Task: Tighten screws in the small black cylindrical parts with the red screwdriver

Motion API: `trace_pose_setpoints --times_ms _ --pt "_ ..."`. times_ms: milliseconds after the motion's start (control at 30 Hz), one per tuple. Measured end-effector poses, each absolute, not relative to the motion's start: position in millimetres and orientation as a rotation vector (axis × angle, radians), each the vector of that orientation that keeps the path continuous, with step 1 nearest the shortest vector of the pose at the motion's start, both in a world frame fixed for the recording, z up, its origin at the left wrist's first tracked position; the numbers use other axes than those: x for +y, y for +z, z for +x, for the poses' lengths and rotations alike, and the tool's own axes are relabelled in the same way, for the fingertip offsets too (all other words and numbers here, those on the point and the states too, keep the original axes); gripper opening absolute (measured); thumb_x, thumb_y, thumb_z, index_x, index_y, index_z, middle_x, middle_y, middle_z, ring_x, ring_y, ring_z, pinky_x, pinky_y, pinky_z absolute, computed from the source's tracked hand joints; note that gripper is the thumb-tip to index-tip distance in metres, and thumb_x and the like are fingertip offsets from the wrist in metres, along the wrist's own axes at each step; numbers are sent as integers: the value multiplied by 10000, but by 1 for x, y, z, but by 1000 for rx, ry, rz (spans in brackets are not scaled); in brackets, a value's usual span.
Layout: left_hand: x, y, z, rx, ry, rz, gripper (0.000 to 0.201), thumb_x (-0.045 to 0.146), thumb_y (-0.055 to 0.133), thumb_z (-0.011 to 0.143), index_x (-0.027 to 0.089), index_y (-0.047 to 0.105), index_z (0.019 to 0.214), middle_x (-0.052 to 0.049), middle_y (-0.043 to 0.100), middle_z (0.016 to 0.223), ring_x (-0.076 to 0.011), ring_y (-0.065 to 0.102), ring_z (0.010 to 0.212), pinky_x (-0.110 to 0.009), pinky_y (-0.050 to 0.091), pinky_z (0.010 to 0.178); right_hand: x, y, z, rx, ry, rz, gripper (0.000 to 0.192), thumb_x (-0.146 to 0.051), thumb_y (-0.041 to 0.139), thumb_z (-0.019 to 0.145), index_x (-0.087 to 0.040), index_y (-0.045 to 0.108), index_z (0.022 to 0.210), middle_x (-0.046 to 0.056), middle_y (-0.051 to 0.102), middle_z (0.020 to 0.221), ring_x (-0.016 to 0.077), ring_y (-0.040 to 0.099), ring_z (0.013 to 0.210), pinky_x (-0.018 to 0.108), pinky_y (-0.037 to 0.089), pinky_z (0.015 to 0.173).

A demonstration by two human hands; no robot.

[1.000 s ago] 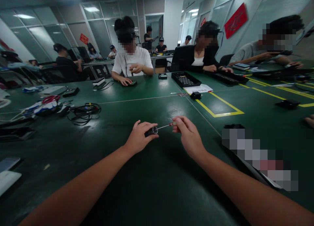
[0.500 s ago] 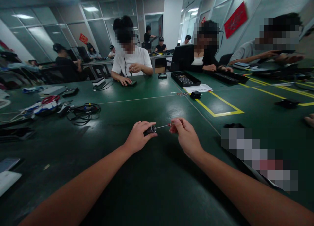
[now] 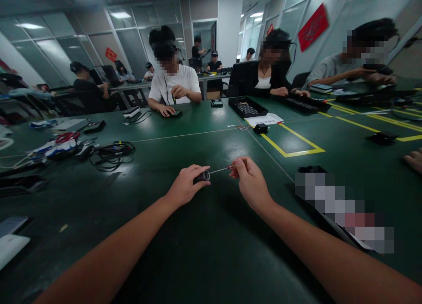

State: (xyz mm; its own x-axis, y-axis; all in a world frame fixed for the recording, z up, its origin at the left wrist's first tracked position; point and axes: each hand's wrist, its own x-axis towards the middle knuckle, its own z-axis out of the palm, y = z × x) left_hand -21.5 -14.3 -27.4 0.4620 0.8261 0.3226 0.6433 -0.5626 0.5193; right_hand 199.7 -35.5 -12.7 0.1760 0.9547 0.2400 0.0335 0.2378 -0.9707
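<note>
Two hands held firm: the left hand (image 3: 184,186) wrapped the black cylinder (image 3: 199,178), the right hand (image 3: 251,179) pinched a thin screwdriver (image 3: 220,169) at the cylinder's open end. Neither grip had noticeably changed, so work stayed there; beyond the cylinder, a co-worker's hand (image 3: 180,91) had raised slightly.

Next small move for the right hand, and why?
Likely a gentle nudge of the right hand to check that the tip is seated. That hand pinches a thin-shafted tool, its shaft pointing at the silver-rimmed end of the black cylinder held in the left hand; whether the tip has engaged anything inside can't be made out.
</note>
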Motion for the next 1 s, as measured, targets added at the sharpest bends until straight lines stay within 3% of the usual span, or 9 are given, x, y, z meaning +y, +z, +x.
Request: trace_pose_setpoints --times_ms 233,433,633,833,1000 --pt "-16 -28 -20 1217 920 2329 463 309 759 896 246 650 1342 -67 698 1223 -236 653 1129 -426 513 1011 -39 -11 199 -1280 840 -1132 285 -493 530 964 -225 598 896 3 622 729 175 576 664 332 460 633" --pt "-19 -28 -18 1185 982 2331 427 235 797 854 228 694 1268 -70 713 1214 -233 671 1130 -428 531 1019 -45 -6 199 -1273 925 -1090 378 -559 518 975 -222 646 860 -10 596 681 149 521 578 311 453 576" --pt "-21 -26 -18 1182 1011 2307 394 240 796 855 218 710 1239 -74 727 1193 -238 682 1112 -449 539 1016 -45 -5 197 -1186 884 -1030 230 -451 642 910 -225 650 951 17 680 802 175 610 715 326 493 679" --pt "-21 -30 -19 1146 944 2340 424 245 782 869 249 693 1283 -66 710 1231 -232 669 1141 -440 525 1034 -48 -3 196 -1310 867 -1118 326 -526 536 978 -237 632 862 -12 590 691 163 542 607 316 437 585" --pt "-22 -27 -18 1163 961 2326 430 234 785 865 233 693 1285 -73 712 1212 -233 667 1130 -425 525 1022 -45 -6 196 -1251 878 -1056 221 -456 595 931 -237 621 949 8 651 781 180 601 702 338 490 681"
